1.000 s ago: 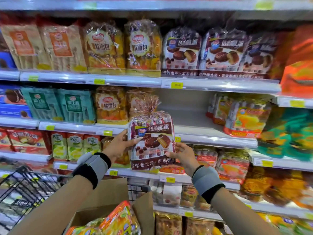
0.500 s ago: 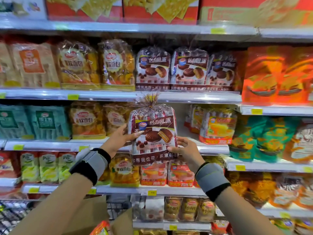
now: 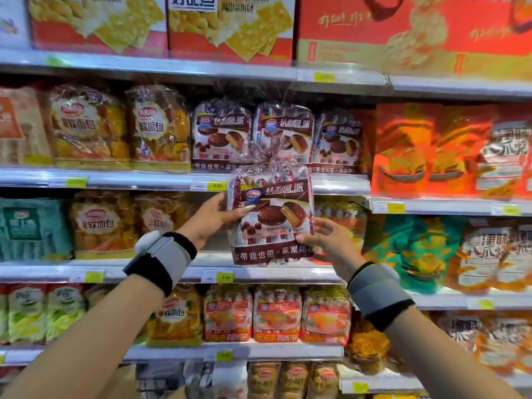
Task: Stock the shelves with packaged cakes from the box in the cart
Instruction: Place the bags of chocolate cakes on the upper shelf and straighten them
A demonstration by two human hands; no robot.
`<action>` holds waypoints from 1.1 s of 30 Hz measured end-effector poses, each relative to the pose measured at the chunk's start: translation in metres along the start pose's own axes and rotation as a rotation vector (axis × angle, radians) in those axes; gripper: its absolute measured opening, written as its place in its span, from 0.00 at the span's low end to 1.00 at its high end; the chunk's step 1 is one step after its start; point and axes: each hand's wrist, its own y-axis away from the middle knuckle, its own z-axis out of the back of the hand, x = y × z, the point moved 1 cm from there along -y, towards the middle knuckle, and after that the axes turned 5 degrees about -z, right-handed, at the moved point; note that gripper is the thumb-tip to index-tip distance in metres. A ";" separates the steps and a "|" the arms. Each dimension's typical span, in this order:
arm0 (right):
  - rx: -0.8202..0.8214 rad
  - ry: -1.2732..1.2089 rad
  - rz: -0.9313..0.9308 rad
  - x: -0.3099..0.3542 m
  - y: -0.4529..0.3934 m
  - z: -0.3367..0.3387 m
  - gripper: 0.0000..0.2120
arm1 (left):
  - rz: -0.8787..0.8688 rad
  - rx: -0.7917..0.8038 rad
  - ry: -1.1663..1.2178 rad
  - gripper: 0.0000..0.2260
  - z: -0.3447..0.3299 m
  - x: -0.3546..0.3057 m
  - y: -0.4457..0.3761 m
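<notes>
I hold a brown bag of chocolate pie cakes (image 3: 273,217) upright in front of the shelves, at the height of the second shelf edge. My left hand (image 3: 214,216) grips its left side, thumb lying across the front. My right hand (image 3: 325,236) pinches its lower right corner. Three matching brown cake bags (image 3: 221,133) stand in a row on the shelf (image 3: 144,178) just above and behind it. The cart and its box are almost out of view; only a brown flap (image 3: 123,381) shows at the bottom.
Yellow bread bags (image 3: 89,125) stand left of the brown cake row, orange packs (image 3: 426,151) to its right. Behind the held bag the middle shelf (image 3: 259,273) shows a gap. Red biscuit boxes (image 3: 230,24) fill the top shelf.
Both hands have lifted the bag higher, from the lower shelf level up toward the row of matching bags. My view has tilted upward, so the cart and box have dropped out of sight.
</notes>
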 end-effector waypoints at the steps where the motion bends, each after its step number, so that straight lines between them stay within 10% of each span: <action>1: -0.006 -0.002 0.007 0.004 -0.003 0.006 0.32 | -0.010 0.010 -0.005 0.20 -0.006 -0.006 -0.004; 18: -0.056 -0.001 0.073 0.041 -0.048 0.046 0.38 | -0.091 0.101 -0.089 0.25 -0.034 -0.042 -0.076; 28: -0.057 -0.030 0.143 0.053 -0.068 0.068 0.20 | -0.121 0.128 -0.136 0.32 -0.052 -0.047 -0.116; 33: -0.094 0.009 0.166 0.060 -0.084 0.093 0.31 | -0.167 0.111 -0.167 0.28 -0.081 -0.057 -0.126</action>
